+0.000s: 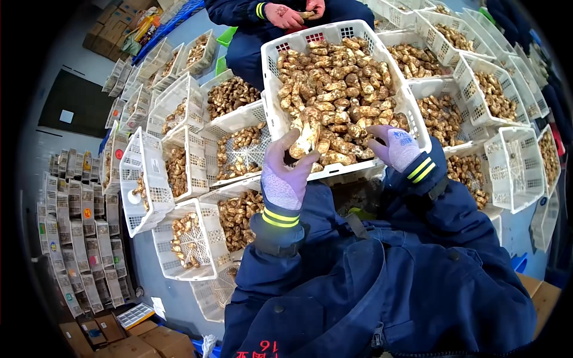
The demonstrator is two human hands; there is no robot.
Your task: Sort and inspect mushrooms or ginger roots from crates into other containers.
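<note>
A white perforated plastic crate (329, 169) stands before me, heaped with brown-and-cream mushrooms (335, 94) that look like matsutake. At its near left corner, my left hand (286, 172), in a pale purple knit glove, has its thumb and fingers around a large pale-stemmed mushroom (308, 129). This mushroom appears raised a little over the heap. On the near right side of the crate, my gloved right hand (395, 144) hovers over the mushrooms with fingers apart and nothing visible between them. Its fingertips are close to the heap; whether they touch it is unclear.
Across from me a person's gloved hands (286, 15) hold a small mushroom. More crates with mushrooms flank me, among them a left crate (241, 152), a tilted crate (145, 181) and a right crate (438, 116). Stacked crates (83, 232) and cardboard boxes (134, 347) are at far left.
</note>
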